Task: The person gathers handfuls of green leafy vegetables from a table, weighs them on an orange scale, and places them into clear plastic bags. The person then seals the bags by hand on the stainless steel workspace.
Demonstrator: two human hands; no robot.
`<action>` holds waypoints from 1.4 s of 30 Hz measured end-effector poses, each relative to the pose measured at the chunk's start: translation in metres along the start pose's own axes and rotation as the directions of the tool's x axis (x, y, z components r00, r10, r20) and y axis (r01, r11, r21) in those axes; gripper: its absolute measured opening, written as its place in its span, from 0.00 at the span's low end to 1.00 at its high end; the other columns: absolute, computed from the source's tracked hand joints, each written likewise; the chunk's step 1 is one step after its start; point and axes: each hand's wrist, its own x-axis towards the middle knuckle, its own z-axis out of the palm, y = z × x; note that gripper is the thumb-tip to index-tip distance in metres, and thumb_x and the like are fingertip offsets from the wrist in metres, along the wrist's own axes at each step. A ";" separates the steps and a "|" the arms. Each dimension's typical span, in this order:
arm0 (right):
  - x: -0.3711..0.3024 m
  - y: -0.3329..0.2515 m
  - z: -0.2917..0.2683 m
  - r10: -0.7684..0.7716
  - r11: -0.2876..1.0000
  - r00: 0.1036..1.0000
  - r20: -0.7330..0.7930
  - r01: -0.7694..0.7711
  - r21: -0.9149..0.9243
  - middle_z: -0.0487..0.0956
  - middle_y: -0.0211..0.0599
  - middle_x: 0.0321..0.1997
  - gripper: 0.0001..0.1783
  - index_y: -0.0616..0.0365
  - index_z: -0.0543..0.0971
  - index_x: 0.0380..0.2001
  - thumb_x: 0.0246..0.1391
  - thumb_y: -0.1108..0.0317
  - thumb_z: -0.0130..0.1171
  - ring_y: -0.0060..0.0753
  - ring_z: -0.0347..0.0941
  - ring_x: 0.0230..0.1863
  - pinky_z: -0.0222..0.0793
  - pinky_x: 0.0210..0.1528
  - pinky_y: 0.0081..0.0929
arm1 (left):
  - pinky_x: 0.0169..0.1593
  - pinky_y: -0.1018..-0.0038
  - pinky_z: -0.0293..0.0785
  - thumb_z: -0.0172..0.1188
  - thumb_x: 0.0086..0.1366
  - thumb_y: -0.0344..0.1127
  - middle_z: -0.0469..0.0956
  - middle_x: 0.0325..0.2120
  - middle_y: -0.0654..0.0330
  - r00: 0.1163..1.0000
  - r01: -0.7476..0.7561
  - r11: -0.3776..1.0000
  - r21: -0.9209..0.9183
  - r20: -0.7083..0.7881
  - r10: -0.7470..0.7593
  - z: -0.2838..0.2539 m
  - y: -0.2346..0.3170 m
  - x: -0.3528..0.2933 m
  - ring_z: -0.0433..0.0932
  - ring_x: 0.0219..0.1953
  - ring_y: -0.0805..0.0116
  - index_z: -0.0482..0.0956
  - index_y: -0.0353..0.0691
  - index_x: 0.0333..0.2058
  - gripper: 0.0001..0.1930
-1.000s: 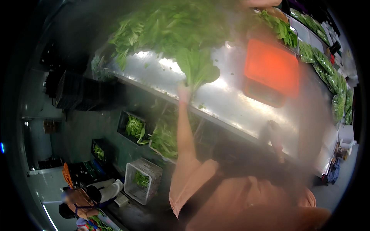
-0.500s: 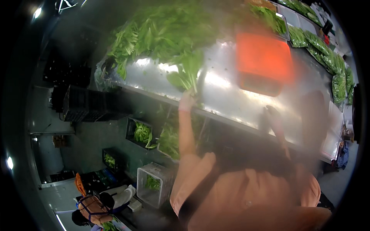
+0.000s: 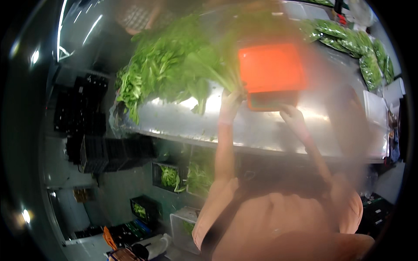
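Note:
My left hand is closed round the stem ends of a bunch of leafy greens, just left of an orange plastic bin. The leaves trail away up and to the left, over a large heap of similar greens on the metal table. At the bin's near side is my right hand, its fingertips close to the lower rim. Haze blurs those fingers, so their grip and any contact with the bin are unclear.
Clear bags of greens lie along the table's far right. A person's arm shows beyond the heap. Below the table's edge stand crates of greens, with stacked black crates further left. Haze dims the middle.
My left hand has carried the bunch of greens rightward and farther over the table to the orange bin. My right hand has moved forward to the bin's near side. The view has shifted.

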 end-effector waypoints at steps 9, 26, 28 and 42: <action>0.100 -0.028 -0.018 -0.063 0.998 0.976 -0.210 0.057 -0.032 0.77 0.45 0.32 0.15 0.62 0.76 0.32 0.50 0.59 0.54 0.41 0.74 0.35 0.68 0.38 0.31 | 0.33 0.70 0.74 0.51 0.60 0.24 0.71 0.31 0.53 0.940 -0.113 0.841 0.530 0.330 -0.082 -0.050 -0.136 0.126 0.73 0.29 0.62 0.67 0.31 0.40 0.09; 0.113 0.012 0.008 0.041 0.984 0.952 -0.303 -0.092 -0.154 0.74 0.40 0.23 0.16 0.61 0.73 0.24 0.48 0.57 0.57 0.38 0.70 0.26 0.65 0.32 0.30 | 0.39 0.60 0.71 0.59 0.51 0.35 0.73 0.34 0.46 0.745 0.600 -0.192 0.777 -0.455 0.489 -0.137 -0.021 -0.008 0.74 0.33 0.49 0.71 0.39 0.39 0.16; 0.091 -0.013 0.026 -0.005 0.999 0.949 -0.315 -0.007 -0.037 0.73 0.39 0.21 0.12 0.62 0.73 0.24 0.50 0.62 0.56 0.31 0.68 0.23 0.64 0.29 0.26 | 0.40 0.57 0.71 0.59 0.50 0.36 0.71 0.37 0.46 0.686 0.674 -0.212 0.708 -0.493 0.535 -0.192 -0.023 -0.033 0.73 0.36 0.48 0.70 0.39 0.39 0.17; 0.064 -0.053 0.168 -0.094 0.995 0.951 0.295 0.084 0.048 0.76 0.46 0.35 0.16 0.61 0.78 0.32 0.49 0.59 0.52 0.42 0.73 0.36 0.68 0.40 0.30 | 0.31 0.81 0.68 0.52 0.63 0.33 0.71 0.31 0.61 0.908 0.017 0.948 -0.318 -0.392 -0.148 -0.155 -0.012 -0.078 0.70 0.28 0.76 0.68 0.34 0.44 0.13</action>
